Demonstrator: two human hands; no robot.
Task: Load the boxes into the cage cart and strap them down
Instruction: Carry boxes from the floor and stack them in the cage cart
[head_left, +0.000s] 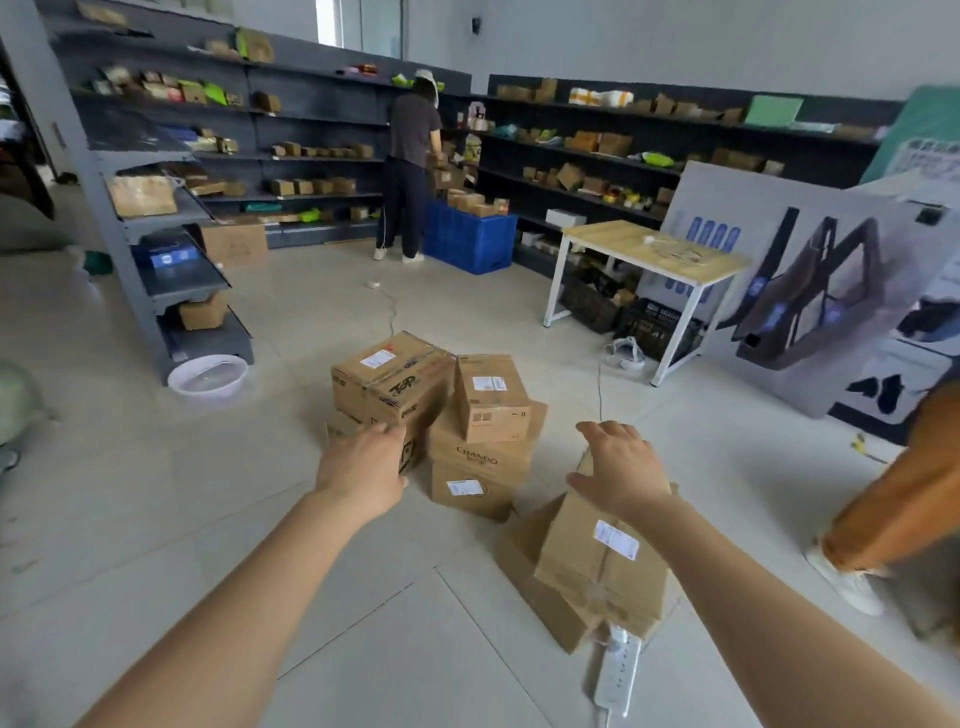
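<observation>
Dark shelving (311, 119) lines the back walls, stocked with small goods — a person (413, 156) stands at it beside a blue crate (470, 236). A wood-topped table (649, 249) stands right of the crate; a white basin (208, 375) and a white power strip (618, 670) lie on the tiled floor (156, 519).

1. Your left hand (363, 467) covers part of the low box (415, 441) behind it.
2. Your right hand (621, 467) hides the far edge of the nearest box (602, 561); whether its fingers grip is unclear.
3. The box labels are too small to read.
4. The right edge cuts off a person, leaving one orange trouser leg (893, 499) and a white shoe (847, 582).
</observation>
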